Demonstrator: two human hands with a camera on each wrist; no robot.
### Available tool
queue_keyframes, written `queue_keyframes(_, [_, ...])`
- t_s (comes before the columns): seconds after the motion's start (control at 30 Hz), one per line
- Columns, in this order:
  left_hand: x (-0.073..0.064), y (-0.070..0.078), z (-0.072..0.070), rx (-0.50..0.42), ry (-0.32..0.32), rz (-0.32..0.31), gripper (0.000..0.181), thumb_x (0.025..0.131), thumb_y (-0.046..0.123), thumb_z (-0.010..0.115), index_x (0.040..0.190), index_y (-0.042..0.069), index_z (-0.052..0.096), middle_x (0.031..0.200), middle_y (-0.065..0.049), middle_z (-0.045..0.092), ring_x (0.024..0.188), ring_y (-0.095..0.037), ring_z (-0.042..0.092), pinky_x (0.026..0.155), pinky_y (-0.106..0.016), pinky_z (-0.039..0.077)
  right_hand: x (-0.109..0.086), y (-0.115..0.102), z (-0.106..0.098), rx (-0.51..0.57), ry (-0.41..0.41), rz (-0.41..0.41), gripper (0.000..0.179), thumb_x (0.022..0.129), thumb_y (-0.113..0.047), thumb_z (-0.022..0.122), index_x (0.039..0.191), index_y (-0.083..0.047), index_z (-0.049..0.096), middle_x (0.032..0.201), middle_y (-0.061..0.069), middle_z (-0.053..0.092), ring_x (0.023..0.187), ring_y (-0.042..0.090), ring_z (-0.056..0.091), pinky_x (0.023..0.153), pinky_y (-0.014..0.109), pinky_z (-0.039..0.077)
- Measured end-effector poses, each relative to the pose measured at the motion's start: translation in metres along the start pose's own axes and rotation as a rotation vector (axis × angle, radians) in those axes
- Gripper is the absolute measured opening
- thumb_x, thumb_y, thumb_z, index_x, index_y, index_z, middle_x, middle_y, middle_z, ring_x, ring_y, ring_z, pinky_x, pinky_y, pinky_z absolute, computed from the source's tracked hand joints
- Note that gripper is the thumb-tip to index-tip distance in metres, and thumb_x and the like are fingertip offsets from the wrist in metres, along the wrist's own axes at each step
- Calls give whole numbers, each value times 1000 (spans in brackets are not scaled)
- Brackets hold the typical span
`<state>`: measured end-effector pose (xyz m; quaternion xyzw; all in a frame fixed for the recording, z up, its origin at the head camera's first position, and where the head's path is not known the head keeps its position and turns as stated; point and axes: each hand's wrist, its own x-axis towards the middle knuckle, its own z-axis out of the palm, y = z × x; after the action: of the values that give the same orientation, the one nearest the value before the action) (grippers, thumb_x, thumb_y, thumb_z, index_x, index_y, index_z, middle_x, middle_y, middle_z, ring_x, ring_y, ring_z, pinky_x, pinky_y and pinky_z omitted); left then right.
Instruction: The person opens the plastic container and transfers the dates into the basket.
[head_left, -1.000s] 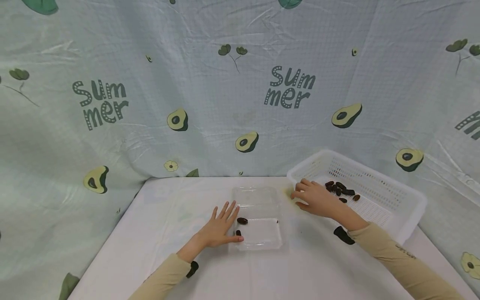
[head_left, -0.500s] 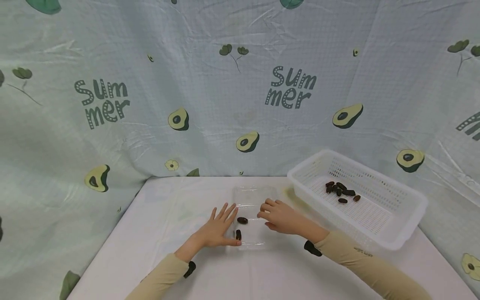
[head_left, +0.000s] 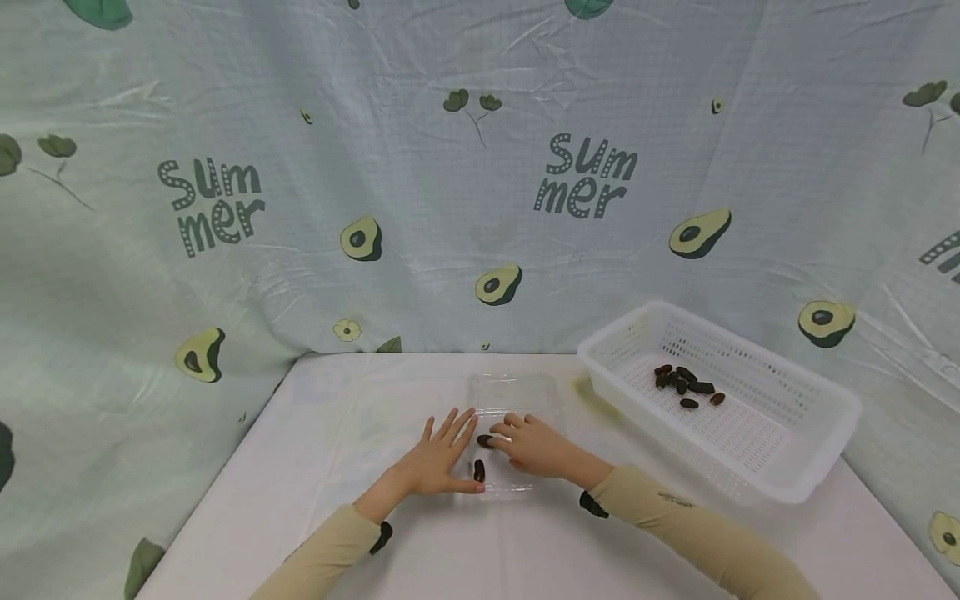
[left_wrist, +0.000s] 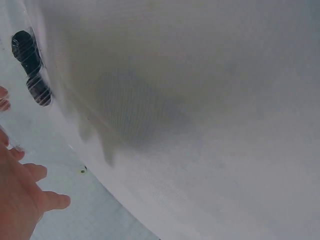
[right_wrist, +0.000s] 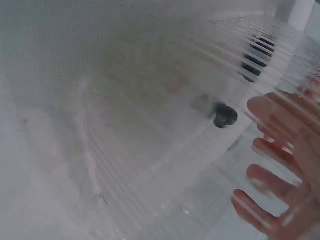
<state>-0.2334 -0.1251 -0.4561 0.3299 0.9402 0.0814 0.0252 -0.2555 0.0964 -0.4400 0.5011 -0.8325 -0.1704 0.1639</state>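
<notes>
A clear plastic box (head_left: 517, 492) with its lid folded back lies on the white table. Two dark brown oval pieces, date-like, are inside: one (head_left: 479, 471) by the left wall near my left thumb, another (head_left: 484, 441) just behind it. My left hand (head_left: 431, 462) rests along the box's left side with its fingers straight and spread. Over the box is my right hand (head_left: 536, 450), its fingertips beside the farther piece; whether they touch it I cannot tell. In the right wrist view its fingers (right_wrist: 262, 175) look loosely bent, with nothing visible between them.
A white perforated basket (head_left: 750, 467) stands on the right, holding several more dark oval pieces (head_left: 702, 387). The white table (head_left: 360, 400) meets a hanging printed sheet (head_left: 420, 192) at its back edge.
My right hand has moved left, from beside the basket's near wall to over the clear box near the farther brown piece. My left hand has stayed at the box's left side.
</notes>
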Motion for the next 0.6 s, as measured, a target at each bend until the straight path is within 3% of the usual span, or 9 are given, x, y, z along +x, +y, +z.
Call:
queue_keyframes(0.23, [0,2,-2,6,-35,-26,103,75,72,42,145,7,4,152,-10,3,138,-35,5,102,-63,12,9,-8,15,15,20,11,44,81,-29,64,122,-22,54,122,-6,55,96,12,50,67,25,47])
queue_keyframes(0.6, [0,2,-2,24,-41,-21,103,75,73,40,144,5,5,152,-10,4,138,-36,6,102,-63,13,12,-11,21,30,13,27,35,86,-29,57,120,-21,53,114,-8,56,93,10,50,70,25,47])
